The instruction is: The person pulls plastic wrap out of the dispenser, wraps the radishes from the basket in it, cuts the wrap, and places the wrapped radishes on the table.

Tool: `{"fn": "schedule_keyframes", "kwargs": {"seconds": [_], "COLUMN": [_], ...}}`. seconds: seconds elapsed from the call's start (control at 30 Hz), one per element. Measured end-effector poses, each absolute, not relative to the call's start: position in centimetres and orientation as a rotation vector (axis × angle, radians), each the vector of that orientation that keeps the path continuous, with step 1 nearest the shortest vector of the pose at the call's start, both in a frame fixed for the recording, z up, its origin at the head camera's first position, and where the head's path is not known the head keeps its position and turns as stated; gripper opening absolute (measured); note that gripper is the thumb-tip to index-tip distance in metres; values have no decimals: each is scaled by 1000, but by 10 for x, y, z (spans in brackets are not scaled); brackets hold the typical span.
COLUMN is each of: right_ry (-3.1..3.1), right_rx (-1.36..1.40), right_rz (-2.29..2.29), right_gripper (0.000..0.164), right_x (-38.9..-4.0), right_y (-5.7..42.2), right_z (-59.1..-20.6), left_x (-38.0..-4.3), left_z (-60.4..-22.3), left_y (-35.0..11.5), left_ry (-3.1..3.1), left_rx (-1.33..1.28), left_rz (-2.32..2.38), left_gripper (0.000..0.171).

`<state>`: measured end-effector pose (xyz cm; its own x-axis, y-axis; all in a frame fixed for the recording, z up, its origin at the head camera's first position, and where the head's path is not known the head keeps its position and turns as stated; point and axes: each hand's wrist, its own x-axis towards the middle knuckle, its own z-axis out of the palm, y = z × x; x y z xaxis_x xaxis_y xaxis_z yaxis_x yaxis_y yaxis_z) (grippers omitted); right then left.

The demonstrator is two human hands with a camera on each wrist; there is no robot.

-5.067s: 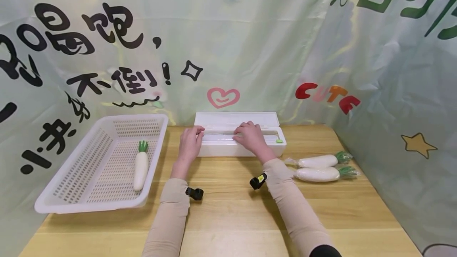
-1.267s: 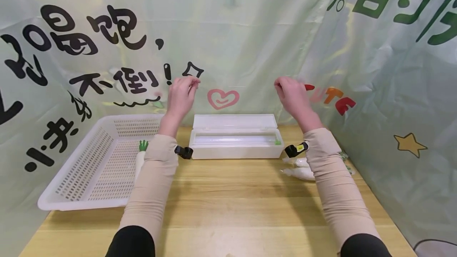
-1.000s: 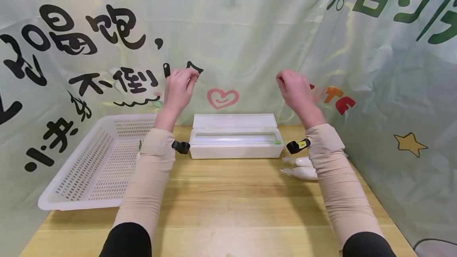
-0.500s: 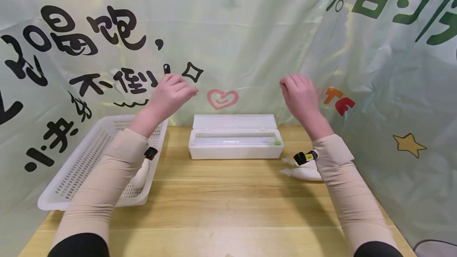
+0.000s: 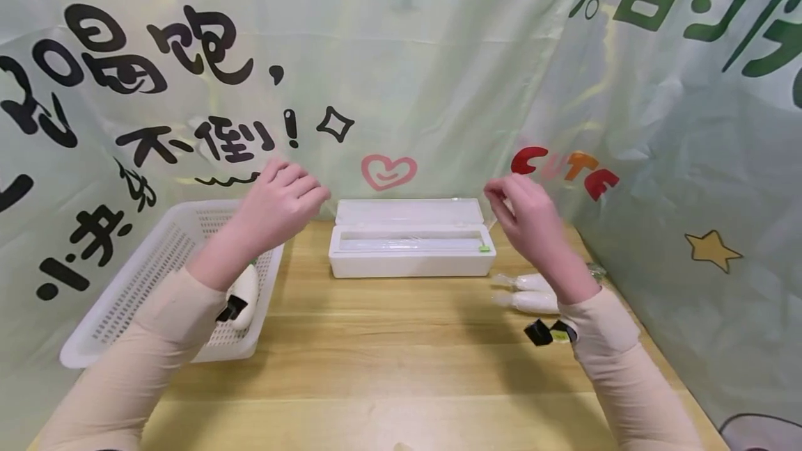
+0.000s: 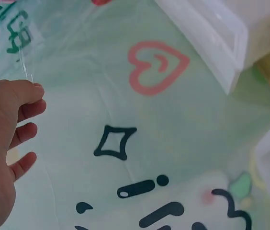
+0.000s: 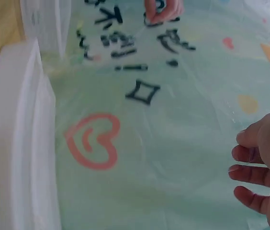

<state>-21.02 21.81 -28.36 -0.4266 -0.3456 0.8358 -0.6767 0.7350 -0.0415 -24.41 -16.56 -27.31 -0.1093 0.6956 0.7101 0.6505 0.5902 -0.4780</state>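
Note:
My left hand (image 5: 282,204) is raised in front of the back curtain, left of the white cling film dispenser (image 5: 410,266). Its thumb and index finger pinch a clear edge of cling film (image 6: 24,62), which shows as thin bright lines in the left wrist view. Level with it, right of the dispenser, my right hand (image 5: 526,214) pinches the film's other side; the film is almost invisible between them. The dispenser's lid (image 5: 410,211) stands up at the back, and a small green slider (image 5: 484,249) sits at its right end.
A white perforated basket (image 5: 81,350) stands at the left with a white radish (image 5: 247,294) in it, partly behind my left forearm. Two film-wrapped radishes (image 5: 535,303) lie at the right, partly covered by my right arm. The wooden table (image 5: 388,367) meets the printed curtain.
From the dispenser my hands rose and spread apart with the cling film. Over the last second both came lower, and my left forearm swung out to the left, over the basket.

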Motion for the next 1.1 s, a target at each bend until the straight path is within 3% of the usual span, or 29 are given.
{"fn": "schedule_keyframes", "kwargs": {"seconds": [0.3, 0.5, 0.63, 0.9, 1.1], "right_ry": [-2034, -2036, -1968, -1895, -1859], "right_rx": [826, 1017, 1102, 1068, 991], "right_rz": [939, 857, 778, 726, 659], "right_gripper": [12, 5, 19, 26, 28], "right_x": [-169, -140, -126, -113, -122], "right_y": [180, 164, 171, 207, 224], "right_z": [-348, -396, -416, -424, -403], "left_x": [-208, -186, -170, -156, -164], "left_z": [-303, -333, -358, -387, -384], "left_y": [-168, -164, -163, -164, -164], "left_ry": [-1913, -1980, -1957, -2003, -2030], "left_rx": [-1150, -1293, -1358, -1353, -1253], "left_rz": [-239, -418, -456, -513, -602], "left_gripper": [8, 7, 10, 10, 13]}}
